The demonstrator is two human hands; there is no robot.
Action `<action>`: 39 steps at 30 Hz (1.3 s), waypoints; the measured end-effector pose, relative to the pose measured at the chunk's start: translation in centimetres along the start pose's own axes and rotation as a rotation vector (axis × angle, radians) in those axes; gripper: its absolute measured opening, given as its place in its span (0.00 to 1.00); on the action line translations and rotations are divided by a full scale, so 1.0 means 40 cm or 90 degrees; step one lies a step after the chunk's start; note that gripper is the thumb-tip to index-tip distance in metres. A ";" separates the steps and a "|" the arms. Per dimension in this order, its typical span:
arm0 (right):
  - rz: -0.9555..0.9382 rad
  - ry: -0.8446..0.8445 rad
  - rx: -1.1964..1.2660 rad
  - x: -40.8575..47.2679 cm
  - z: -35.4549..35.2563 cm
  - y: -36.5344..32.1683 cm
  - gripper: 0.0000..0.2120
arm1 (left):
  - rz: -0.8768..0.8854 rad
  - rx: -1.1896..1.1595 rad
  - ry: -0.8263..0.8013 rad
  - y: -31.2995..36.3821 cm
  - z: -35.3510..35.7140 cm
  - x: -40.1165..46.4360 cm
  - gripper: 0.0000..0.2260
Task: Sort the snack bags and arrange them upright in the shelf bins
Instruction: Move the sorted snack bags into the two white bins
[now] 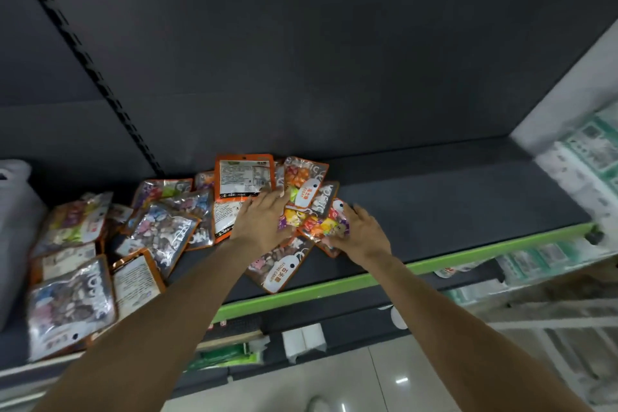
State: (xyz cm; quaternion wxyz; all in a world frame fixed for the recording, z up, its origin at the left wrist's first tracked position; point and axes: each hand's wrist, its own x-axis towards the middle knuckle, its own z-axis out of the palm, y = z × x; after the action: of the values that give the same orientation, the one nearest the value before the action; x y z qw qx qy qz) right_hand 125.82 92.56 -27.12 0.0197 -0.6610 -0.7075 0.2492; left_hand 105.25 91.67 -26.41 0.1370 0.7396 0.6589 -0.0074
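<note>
A dark shelf [451, 197] with a green front edge carries loose snack bags [160, 231], flat and overlapping; the left hand [264, 222] lies open-fingered on the middle heap while the right hand [363, 234] pinches a bright fruit-candy bag [321, 222]. Best to gather matching prints first, squaring their edges together, since the slick film probably slides; no bins show here.

Dark grey shelf [451, 197] with a green front edge [434, 264], loose heap of orange-edged snack bags [167, 231] lying flat and overlapping from 9 o'clock to centre, white plastic bag [15, 227] at far 9 o'clock, bare shelf surface toward 3 o'clock
</note>
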 end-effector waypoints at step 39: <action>-0.043 0.262 0.224 -0.010 -0.217 0.095 0.05 | -0.118 -0.121 0.250 0.135 -0.039 0.055 0.10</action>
State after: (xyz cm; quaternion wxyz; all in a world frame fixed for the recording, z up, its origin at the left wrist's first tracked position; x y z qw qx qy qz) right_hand 132.49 95.01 -20.82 0.2855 -0.6604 -0.6561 0.2278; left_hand 110.55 93.62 -24.30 0.0737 0.6468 0.7359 0.1860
